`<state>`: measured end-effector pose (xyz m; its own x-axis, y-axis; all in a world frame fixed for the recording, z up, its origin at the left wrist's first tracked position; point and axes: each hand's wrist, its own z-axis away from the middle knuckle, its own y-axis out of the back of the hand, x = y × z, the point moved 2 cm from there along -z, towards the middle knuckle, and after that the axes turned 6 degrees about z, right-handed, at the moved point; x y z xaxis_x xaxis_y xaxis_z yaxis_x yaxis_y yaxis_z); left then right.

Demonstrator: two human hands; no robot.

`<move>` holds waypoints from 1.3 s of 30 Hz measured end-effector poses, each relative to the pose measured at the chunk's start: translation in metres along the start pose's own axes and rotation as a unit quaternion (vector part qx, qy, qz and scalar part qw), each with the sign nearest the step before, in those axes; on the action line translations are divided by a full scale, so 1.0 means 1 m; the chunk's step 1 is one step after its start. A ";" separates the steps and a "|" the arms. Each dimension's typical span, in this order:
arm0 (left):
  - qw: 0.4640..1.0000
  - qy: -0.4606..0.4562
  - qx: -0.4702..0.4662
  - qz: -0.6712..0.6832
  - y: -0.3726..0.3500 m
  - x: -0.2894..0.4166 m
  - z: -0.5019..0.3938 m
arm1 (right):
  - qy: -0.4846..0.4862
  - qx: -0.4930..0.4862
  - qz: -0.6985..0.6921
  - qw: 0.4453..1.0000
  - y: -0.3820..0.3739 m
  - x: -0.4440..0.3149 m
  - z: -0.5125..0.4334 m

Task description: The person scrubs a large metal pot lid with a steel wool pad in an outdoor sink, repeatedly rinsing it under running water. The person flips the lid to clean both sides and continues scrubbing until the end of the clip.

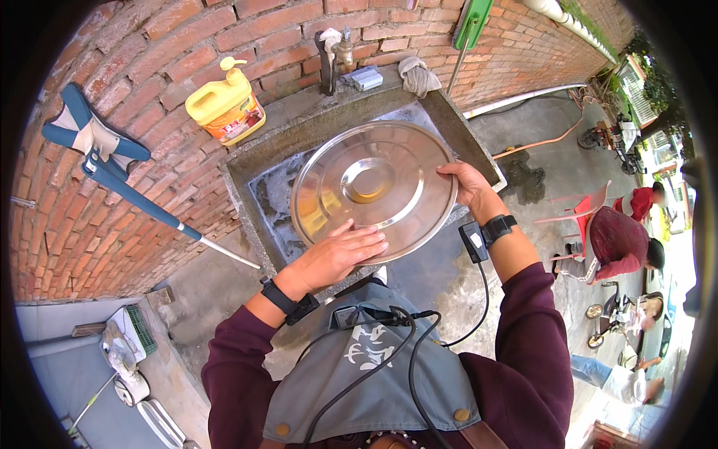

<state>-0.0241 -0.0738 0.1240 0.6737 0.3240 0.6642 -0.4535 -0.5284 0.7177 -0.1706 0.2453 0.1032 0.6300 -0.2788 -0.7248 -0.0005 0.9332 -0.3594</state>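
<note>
A large round stainless steel lid (325, 185) with a raised ring and a recessed centre is above a concrete wash basin (471, 143). My right hand (470, 185) grips the lid's right rim, thumb on top and the other fingers mostly hidden beneath. Flat across the lid's near left part lies my left hand (342, 255), its fingers stretched out on the metal. Suds and water (269, 196) show in the basin around the lid. Both wrists wear black straps with devices.
A yellow pump bottle (227, 106) stands on the basin's back left ledge. Near the tap (343, 47) are a wrapped packet (364, 78) and a grey cloth (419, 77). A blue-handled mop (140, 191) leans at left. People sit near a red chair (583, 216) at right.
</note>
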 end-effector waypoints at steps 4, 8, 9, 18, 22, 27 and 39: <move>0.990 0.130 0.045 -0.021 -0.005 -0.033 0.035 | 0.077 0.032 0.002 0.997 0.015 0.000 0.005; 0.810 0.342 0.392 0.270 0.002 -0.084 0.062 | 0.092 -0.005 0.019 0.996 0.020 0.000 0.018; 0.666 0.426 0.452 0.413 -0.002 -0.096 0.066 | 0.095 -0.017 0.018 0.995 0.019 0.001 0.019; 0.402 0.166 0.464 0.772 -0.011 -0.084 0.062 | 0.038 -0.089 -0.016 0.995 -0.006 0.028 -0.049; 0.417 0.206 0.561 0.685 -0.001 -0.070 0.063 | 0.012 0.109 0.231 0.967 -0.006 0.020 -0.109; 0.444 0.211 0.634 0.597 0.008 -0.058 0.064 | 0.044 0.133 0.264 0.954 -0.040 -0.047 -0.182; 0.379 0.250 0.711 0.538 -0.023 -0.066 0.060 | 0.383 0.063 0.333 0.859 -0.172 -0.154 -0.268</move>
<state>-0.0226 -0.1299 0.0510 0.1896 -0.7575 0.6247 0.7021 -0.3402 -0.6256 -0.4762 0.0672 0.1190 -0.1732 0.3036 -0.9369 -0.0485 0.9475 0.3160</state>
